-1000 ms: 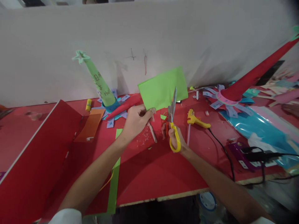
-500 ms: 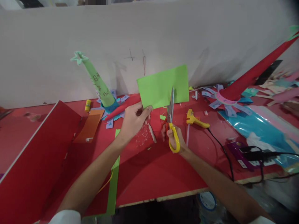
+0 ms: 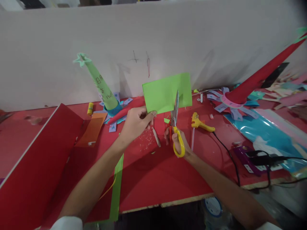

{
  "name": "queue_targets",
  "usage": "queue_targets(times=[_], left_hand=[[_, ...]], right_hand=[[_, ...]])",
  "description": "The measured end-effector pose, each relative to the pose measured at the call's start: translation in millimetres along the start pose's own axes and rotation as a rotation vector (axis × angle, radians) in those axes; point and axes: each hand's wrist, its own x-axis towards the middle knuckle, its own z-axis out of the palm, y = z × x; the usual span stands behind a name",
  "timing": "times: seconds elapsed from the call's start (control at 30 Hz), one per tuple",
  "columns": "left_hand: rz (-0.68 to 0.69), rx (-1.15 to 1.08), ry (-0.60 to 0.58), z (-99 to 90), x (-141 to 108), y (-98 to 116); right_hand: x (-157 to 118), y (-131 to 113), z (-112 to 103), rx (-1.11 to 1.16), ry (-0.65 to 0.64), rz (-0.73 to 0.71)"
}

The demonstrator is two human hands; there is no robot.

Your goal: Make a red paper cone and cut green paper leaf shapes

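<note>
My left hand pinches the lower left corner of a bright green rectangle of paper, held up off the table. My right hand grips a pair of scissors with yellow and red handles, blades pointing up. The blades overlap the right part of the green paper in this view; whether they have cut into it I cannot tell. Below the paper, small green scraps and a pencil-like stick lie on the red table among shavings.
A green paper cone with writing stands at the left, a red cone at the right. A yellow glue gun trails a black cord to a purple power strip. A red board leans at left near a glue stick.
The green paper has dipped slightly, its upper edge lower and its right side drawn a little leftward. The scissors and right hand have hardly moved.
</note>
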Motion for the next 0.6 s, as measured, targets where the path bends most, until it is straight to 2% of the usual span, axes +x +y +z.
queue_targets(times=[0.2,0.4,0.6], left_hand=[[0.008,-0.055,0.001,-0.7,-0.3,-0.1],[0.051,-0.025,0.05,0.2,-0.2,-6.1],[0.067,0.062,-0.001,-1.1,0.1,-6.2]], right_hand=[[-2.5,2.8,-3.0,-0.012,-0.001,0.022],[-2.7,2.5,0.4,0.043,-0.007,0.025],[2.3,2.9,6.8,0.064,-0.008,0.029]])
